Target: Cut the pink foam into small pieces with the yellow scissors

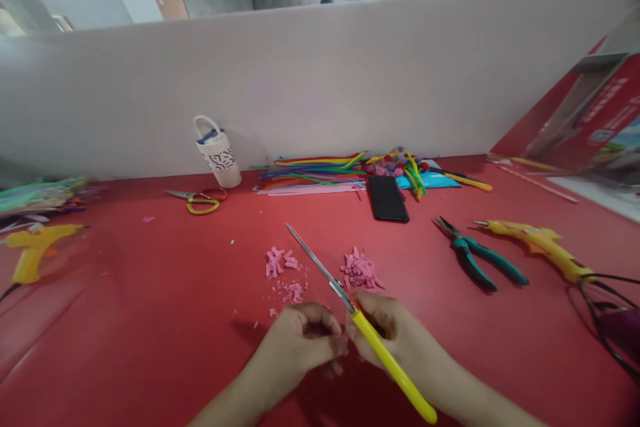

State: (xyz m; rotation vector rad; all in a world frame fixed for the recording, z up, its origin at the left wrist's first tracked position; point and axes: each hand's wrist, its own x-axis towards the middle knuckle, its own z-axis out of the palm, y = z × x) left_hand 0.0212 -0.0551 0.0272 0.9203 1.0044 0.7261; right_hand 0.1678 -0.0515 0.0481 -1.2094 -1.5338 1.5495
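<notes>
My right hand point(385, 333) is closed around yellow-handled scissors point(360, 323), whose blades point up and to the left, closed or nearly so. My left hand point(307, 340) is curled into a loose fist just left of the scissors, fingertips pinched together near the right hand; what it holds is hidden. Two small piles of pink cut pieces point(360, 271) lie on the red table point(150, 320) just beyond my hands, the second pile of pink bits point(281, 263) to the left.
Green-handled pliers point(475, 258) and a yellow glue gun point(540, 247) lie to the right. A black phone point(387, 198), coloured strips point(313, 173), a small white bag point(219, 153) and second scissors point(200, 200) sit further back. Another glue gun point(35, 247) lies left. A white partition point(300, 73) backs the table.
</notes>
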